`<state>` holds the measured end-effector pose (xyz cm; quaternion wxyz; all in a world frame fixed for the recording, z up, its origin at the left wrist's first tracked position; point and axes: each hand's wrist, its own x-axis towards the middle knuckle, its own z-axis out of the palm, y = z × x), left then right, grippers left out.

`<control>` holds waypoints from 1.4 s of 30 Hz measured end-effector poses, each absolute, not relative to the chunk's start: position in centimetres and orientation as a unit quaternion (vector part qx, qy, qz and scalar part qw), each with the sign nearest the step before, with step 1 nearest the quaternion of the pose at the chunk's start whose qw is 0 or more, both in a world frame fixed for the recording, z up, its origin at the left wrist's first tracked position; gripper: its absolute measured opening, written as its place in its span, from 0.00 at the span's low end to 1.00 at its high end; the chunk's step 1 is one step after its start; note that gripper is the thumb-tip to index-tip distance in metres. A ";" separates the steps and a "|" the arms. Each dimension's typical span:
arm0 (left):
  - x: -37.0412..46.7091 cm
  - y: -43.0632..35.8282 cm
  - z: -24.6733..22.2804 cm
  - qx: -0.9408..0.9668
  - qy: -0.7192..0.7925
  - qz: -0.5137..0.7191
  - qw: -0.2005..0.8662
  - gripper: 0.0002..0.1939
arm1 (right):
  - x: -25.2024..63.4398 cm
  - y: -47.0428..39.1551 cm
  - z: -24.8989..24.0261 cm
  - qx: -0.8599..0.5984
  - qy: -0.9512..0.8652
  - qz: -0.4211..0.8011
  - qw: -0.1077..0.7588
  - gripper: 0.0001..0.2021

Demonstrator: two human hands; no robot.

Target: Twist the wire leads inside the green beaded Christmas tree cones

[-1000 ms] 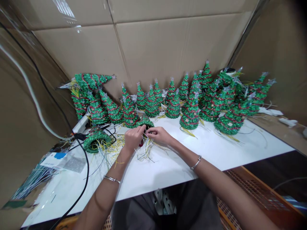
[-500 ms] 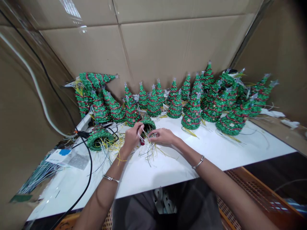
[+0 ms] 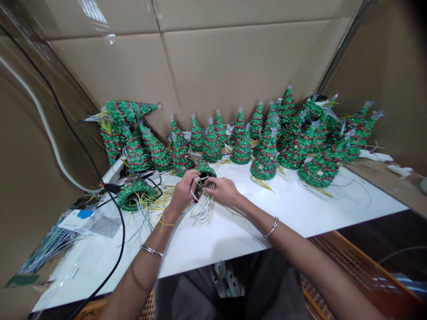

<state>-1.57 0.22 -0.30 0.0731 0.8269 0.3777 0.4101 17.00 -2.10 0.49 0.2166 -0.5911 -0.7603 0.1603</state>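
A small green Christmas tree (image 3: pixel 204 168) lies on its side on the white table, its hollow base facing me. White and yellow wires (image 3: pixel 204 209) spill out of that opening onto the tabletop. At the left of the opening, my left hand (image 3: pixel 187 189) is closed, pinching white wires between thumb and fingers. Across from it my right hand (image 3: pixel 222 190) is closed at the right of the opening, its fingertips on the wires too. A small red object (image 3: pixel 196 196) shows partly between the hands; its kind is hidden.
Another tree (image 3: pixel 135 195) lies with its hollow base towards me on the left. Several upright trees (image 3: pixel 265 160) line the back. A black cable (image 3: pixel 120 240) crosses the table's left side. Cut wires (image 3: pixel 50 244) lie far left, and an orange crate (image 3: pixel 353 266) stands below the right edge.
My right hand has moved slightly left and up, closer to my left hand and the tree's opening, and its fingers have closed in. The view has shifted a little.
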 end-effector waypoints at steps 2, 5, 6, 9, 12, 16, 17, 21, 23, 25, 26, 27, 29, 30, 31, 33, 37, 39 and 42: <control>-1.7 0.1 -0.3 0.831 0.392 0.383 0.097 0.13 | 16.9 -2.2 0.5 -0.588 -0.763 0.156 0.217 0.14; -1.8 0.1 -0.2 0.827 0.426 0.352 0.102 0.14 | 16.8 -2.1 0.7 -0.582 -0.773 0.150 0.203 0.19; -1.8 0.1 -0.1 0.831 0.432 0.340 0.090 0.14 | 16.7 -2.1 0.8 -0.581 -0.776 0.146 0.194 0.20; -1.7 -0.3 0.6 0.849 0.450 0.274 0.023 0.15 | 16.3 -2.0 1.0 -0.581 -0.786 0.131 0.164 0.20; -1.4 -1.0 1.6 0.855 0.483 0.182 -0.041 0.15 | 16.0 -1.8 1.2 -0.586 -0.789 0.114 0.145 0.20; -1.1 -1.6 2.3 0.849 0.512 0.100 -0.086 0.16 | 15.8 -1.7 1.1 -0.589 -0.788 0.100 0.147 0.19; -1.0 -1.7 2.4 0.846 0.517 0.092 -0.090 0.16 | 15.7 -1.7 1.0 -0.587 -0.789 0.101 0.149 0.19; -0.8 -1.9 2.6 0.828 0.548 0.071 -0.094 0.15 | 15.6 -1.6 0.9 -0.586 -0.789 0.113 0.145 0.20; -0.6 -1.9 2.7 0.823 0.556 0.060 -0.094 0.15 | 15.5 -1.6 0.8 -0.590 -0.787 0.116 0.142 0.20; -0.5 -2.0 2.7 0.821 0.560 0.052 -0.098 0.16 | 15.4 -1.5 0.8 -0.592 -0.784 0.120 0.143 0.20; -0.5 -2.1 2.7 0.820 0.561 0.049 -0.102 0.17 | 15.4 -1.5 0.8 -0.593 -0.783 0.123 0.144 0.21; -0.4 -2.1 2.7 0.818 0.563 0.048 -0.107 0.17 | 15.3 -1.4 0.8 -0.592 -0.782 0.127 0.145 0.20; -0.4 -2.1 2.6 0.814 0.568 0.047 -0.116 0.17 | 15.2 -1.3 0.8 -0.592 -0.781 0.137 0.147 0.20; -0.3 -2.2 2.5 0.812 0.570 0.048 -0.117 0.16 | 15.1 -1.3 0.8 -0.594 -0.779 0.140 0.146 0.19; -0.3 -2.2 2.5 0.810 0.572 0.050 -0.115 0.16 | 15.0 -1.4 0.8 -0.598 -0.776 0.138 0.145 0.18; -0.2 -2.2 2.4 0.809 0.575 0.054 -0.107 0.16 | 14.7 -1.5 0.9 -0.609 -0.770 0.126 0.143 0.17; 0.2 -2.5 2.4 0.811 0.578 0.030 -0.092 0.16 | 14.6 -1.9 1.0 -0.615 -0.769 0.111 0.134 0.19; 0.4 -2.6 2.3 0.811 0.578 0.025 -0.091 0.16 | 14.8 -2.0 1.1 -0.607 -0.776 0.114 0.129 0.18; 0.6 -2.5 1.8 0.813 0.574 0.033 -0.095 0.14 | 15.4 -2.0 1.1 -0.596 -0.786 0.111 0.120 0.16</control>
